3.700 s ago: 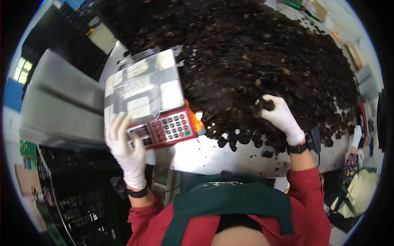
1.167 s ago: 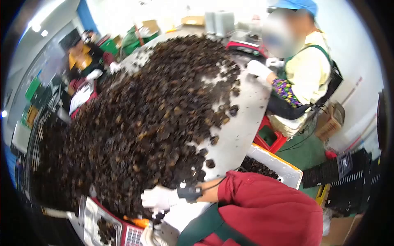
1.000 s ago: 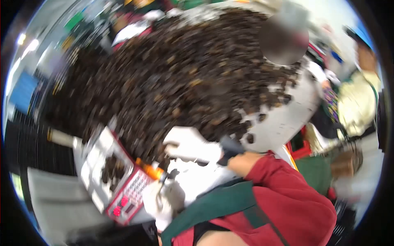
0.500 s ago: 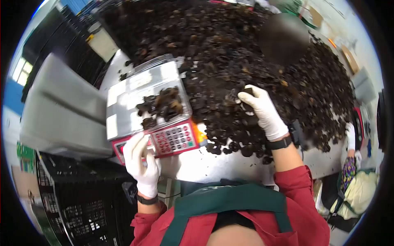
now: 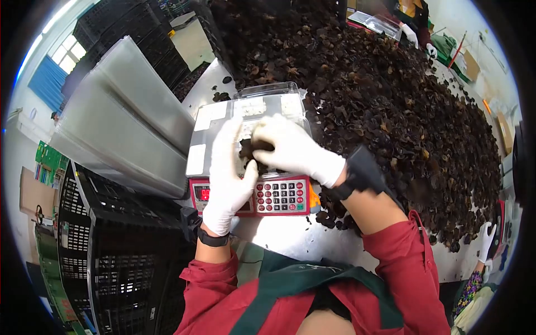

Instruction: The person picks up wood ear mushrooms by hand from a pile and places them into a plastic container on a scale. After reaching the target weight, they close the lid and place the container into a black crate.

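A: Right, hands first. Where are they?

B: Both over the scale (image 5: 249, 149), gloved white. Left hand (image 5: 229, 173) comes in from the keypad side, palm flat-ish, fingers (image 5: 230, 135) stretched up across the pan. Right hand (image 5: 296, 151) reaches in from the right, wrist w/ black band, fingers curled down.

A: And the dried fungus clump (image 5: 252, 153)?

B: Sits on the scale pan, wedged betw. the two hands. Right fingertips curl over its top and right side; left thumb and palm edge press its left side. Only a small dark patch shows through the gap, rest hidden under gloves.

A: Grip state?

B: Right: partly closed, cupped onto the clump, touching it. Left: mostly open, fingers extended, flat against the clump's side, not wrapped round it. Can't tell if either lifts it off the pan.

A: Surroundings?

B: Scale has red front w/ keypad (image 5: 281, 196) and a small lit display just left of it, partly under left hand. Big fungus heap (image 5: 385, 95) fills the metal table (image 5: 290, 237) to the right and behind, touching scale's far edge. Stack of clear plastic sheets (image 5: 123, 111) left of the scale. Black crates (image 5: 111, 268) below-left. Another person's gloved hand (image 5: 487, 241) at far right table edge, well apart.
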`<action>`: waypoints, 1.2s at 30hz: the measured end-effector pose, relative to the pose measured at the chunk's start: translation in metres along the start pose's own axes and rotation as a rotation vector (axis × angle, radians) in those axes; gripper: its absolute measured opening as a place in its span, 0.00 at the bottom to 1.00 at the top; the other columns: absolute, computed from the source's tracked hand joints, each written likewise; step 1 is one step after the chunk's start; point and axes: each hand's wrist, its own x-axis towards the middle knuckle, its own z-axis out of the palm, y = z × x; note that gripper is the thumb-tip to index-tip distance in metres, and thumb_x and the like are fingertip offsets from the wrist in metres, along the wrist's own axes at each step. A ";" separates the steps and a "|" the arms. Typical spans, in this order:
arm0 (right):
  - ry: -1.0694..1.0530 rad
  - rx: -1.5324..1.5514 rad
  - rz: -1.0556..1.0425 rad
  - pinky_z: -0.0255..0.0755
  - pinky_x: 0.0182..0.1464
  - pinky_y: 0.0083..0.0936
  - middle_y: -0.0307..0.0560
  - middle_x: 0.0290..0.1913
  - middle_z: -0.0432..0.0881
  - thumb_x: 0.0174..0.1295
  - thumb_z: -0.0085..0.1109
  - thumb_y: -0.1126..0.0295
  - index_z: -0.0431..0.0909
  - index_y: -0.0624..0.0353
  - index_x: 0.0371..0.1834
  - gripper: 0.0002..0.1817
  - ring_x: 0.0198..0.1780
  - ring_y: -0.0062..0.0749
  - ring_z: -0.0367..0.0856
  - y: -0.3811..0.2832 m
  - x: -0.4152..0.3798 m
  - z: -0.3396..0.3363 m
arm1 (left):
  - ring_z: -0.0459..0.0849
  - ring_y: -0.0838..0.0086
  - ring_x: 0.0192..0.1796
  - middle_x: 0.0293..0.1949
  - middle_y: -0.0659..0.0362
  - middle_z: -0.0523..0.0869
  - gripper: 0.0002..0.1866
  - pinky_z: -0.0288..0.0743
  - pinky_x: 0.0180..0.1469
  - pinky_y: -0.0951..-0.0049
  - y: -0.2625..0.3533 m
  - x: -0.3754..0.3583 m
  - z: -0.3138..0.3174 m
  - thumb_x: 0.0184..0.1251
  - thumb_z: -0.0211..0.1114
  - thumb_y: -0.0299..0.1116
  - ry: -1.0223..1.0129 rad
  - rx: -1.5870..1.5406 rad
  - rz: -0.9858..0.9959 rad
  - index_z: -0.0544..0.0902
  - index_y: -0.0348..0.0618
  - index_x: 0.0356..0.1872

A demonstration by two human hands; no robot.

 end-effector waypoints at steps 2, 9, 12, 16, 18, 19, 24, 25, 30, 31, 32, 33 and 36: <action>-0.038 -0.121 -0.019 0.72 0.63 0.41 0.50 0.54 0.81 0.52 0.69 0.67 0.83 0.56 0.47 0.18 0.57 0.50 0.76 -0.003 -0.007 0.010 | 0.67 0.45 0.75 0.70 0.40 0.71 0.38 0.60 0.77 0.54 -0.018 -0.005 0.012 0.58 0.63 0.21 -0.082 -0.058 -0.061 0.66 0.37 0.74; -0.118 0.255 0.093 0.71 0.69 0.43 0.67 0.61 0.79 0.53 0.57 0.73 0.67 0.58 0.73 0.37 0.64 0.59 0.78 -0.010 0.002 -0.050 | 0.69 0.49 0.75 0.71 0.41 0.71 0.37 0.62 0.76 0.58 -0.018 -0.009 0.006 0.62 0.61 0.23 -0.120 -0.037 -0.101 0.64 0.37 0.76; -0.131 0.196 0.085 0.70 0.69 0.39 0.66 0.61 0.79 0.54 0.53 0.77 0.68 0.59 0.72 0.36 0.64 0.58 0.78 -0.005 0.003 -0.052 | 0.70 0.53 0.75 0.72 0.42 0.71 0.39 0.61 0.77 0.61 -0.015 -0.007 0.003 0.61 0.59 0.20 -0.141 -0.059 -0.138 0.62 0.38 0.77; -0.090 0.330 0.150 0.69 0.71 0.35 0.62 0.63 0.79 0.53 0.50 0.82 0.69 0.61 0.72 0.36 0.66 0.54 0.77 -0.013 -0.008 -0.066 | 0.67 0.54 0.77 0.71 0.43 0.72 0.40 0.57 0.78 0.61 -0.012 -0.006 -0.002 0.56 0.54 0.17 -0.153 -0.147 -0.140 0.63 0.36 0.76; 0.167 0.311 0.052 0.67 0.72 0.36 0.56 0.64 0.79 0.54 0.51 0.84 0.73 0.63 0.67 0.32 0.68 0.46 0.77 -0.014 -0.025 -0.075 | 0.66 0.55 0.77 0.71 0.44 0.72 0.40 0.56 0.79 0.61 -0.009 -0.006 -0.008 0.55 0.53 0.17 -0.125 -0.146 -0.117 0.64 0.36 0.76; 0.183 0.297 0.113 0.66 0.73 0.36 0.55 0.64 0.79 0.54 0.54 0.84 0.75 0.63 0.66 0.31 0.68 0.45 0.76 -0.019 -0.040 -0.085 | 0.65 0.56 0.78 0.71 0.44 0.72 0.40 0.54 0.80 0.61 -0.006 -0.007 -0.012 0.54 0.52 0.18 -0.092 -0.146 -0.103 0.65 0.36 0.75; 0.131 0.025 0.295 0.69 0.70 0.40 0.57 0.64 0.78 0.52 0.66 0.78 0.78 0.59 0.62 0.29 0.67 0.52 0.75 -0.030 -0.156 -0.089 | 0.77 0.56 0.64 0.62 0.47 0.80 0.31 0.66 0.71 0.60 -0.011 -0.012 -0.028 0.56 0.59 0.20 0.143 -0.085 -0.117 0.75 0.38 0.66; 0.081 -0.013 0.366 0.69 0.70 0.41 0.56 0.65 0.77 0.51 0.68 0.75 0.78 0.57 0.63 0.30 0.67 0.52 0.74 -0.035 -0.180 -0.080 | 0.77 0.57 0.65 0.62 0.47 0.80 0.29 0.67 0.71 0.60 -0.007 -0.011 -0.024 0.56 0.62 0.20 0.147 -0.074 -0.093 0.77 0.37 0.65; -0.090 -0.242 0.542 0.62 0.72 0.47 0.55 0.69 0.74 0.47 0.73 0.65 0.79 0.52 0.62 0.33 0.71 0.50 0.70 -0.056 -0.245 -0.035 | 0.82 0.60 0.59 0.53 0.55 0.86 0.18 0.70 0.66 0.62 0.034 0.006 0.016 0.57 0.74 0.27 -0.044 0.105 0.244 0.87 0.46 0.51; -0.076 -0.268 0.537 0.62 0.73 0.47 0.55 0.70 0.73 0.47 0.73 0.65 0.79 0.52 0.62 0.33 0.71 0.51 0.70 -0.055 -0.250 -0.030 | 0.82 0.61 0.57 0.51 0.57 0.86 0.18 0.69 0.64 0.63 0.040 0.008 0.024 0.57 0.75 0.30 -0.103 0.136 0.220 0.87 0.47 0.50; -0.061 -0.295 0.532 0.61 0.73 0.47 0.56 0.70 0.73 0.47 0.74 0.65 0.79 0.53 0.62 0.34 0.71 0.53 0.70 -0.055 -0.254 -0.026 | 0.82 0.62 0.55 0.48 0.59 0.86 0.17 0.68 0.62 0.64 0.044 0.009 0.031 0.57 0.76 0.33 -0.163 0.168 0.196 0.87 0.48 0.49; -0.052 -0.296 0.540 0.61 0.73 0.47 0.56 0.70 0.73 0.47 0.74 0.65 0.79 0.53 0.62 0.34 0.71 0.53 0.70 -0.056 -0.255 -0.026 | 0.83 0.64 0.49 0.42 0.60 0.87 0.13 0.68 0.58 0.66 0.043 0.011 0.038 0.59 0.75 0.35 -0.169 0.226 0.185 0.88 0.48 0.45; -0.011 -0.262 0.551 0.61 0.73 0.47 0.55 0.70 0.73 0.48 0.73 0.67 0.80 0.54 0.61 0.32 0.71 0.52 0.70 -0.053 -0.257 -0.028 | 0.84 0.65 0.45 0.37 0.60 0.87 0.08 0.69 0.55 0.65 0.042 0.016 0.042 0.60 0.74 0.33 -0.234 0.213 0.144 0.89 0.48 0.41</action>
